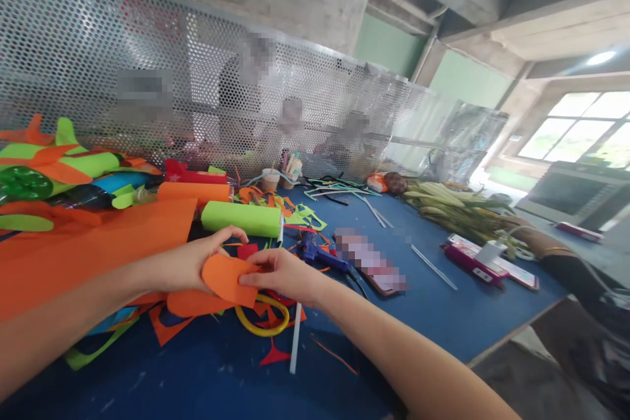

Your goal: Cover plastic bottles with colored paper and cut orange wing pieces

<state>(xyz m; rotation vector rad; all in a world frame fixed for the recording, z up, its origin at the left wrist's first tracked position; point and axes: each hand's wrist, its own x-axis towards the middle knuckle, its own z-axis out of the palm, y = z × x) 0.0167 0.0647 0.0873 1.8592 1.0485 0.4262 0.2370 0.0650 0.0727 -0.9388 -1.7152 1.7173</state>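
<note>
My left hand [189, 264] is closed around the left side of a rounded orange cutout [221, 277], which looks like felt or stiff paper. At the cutout's right end, my right hand [290, 275] pinches it between thumb and fingers. Another orange piece [197, 304] shows just below, and I cannot tell whether it is joined to the first. Under my hands lie orange scraps [167, 325], a yellow ring [263, 329] and a white glue stick [295, 341]. Beyond my right hand rests a blue glue gun [315, 251].
A large orange sheet [98, 252] and a green-wrapped cylinder [241, 218] lie left on the blue table [207, 380]. A phone [371, 262] is right of centre. Another person's arm [531, 239] reaches in by corn husks [443, 210]. A perforated metal screen [315, 111] stands behind.
</note>
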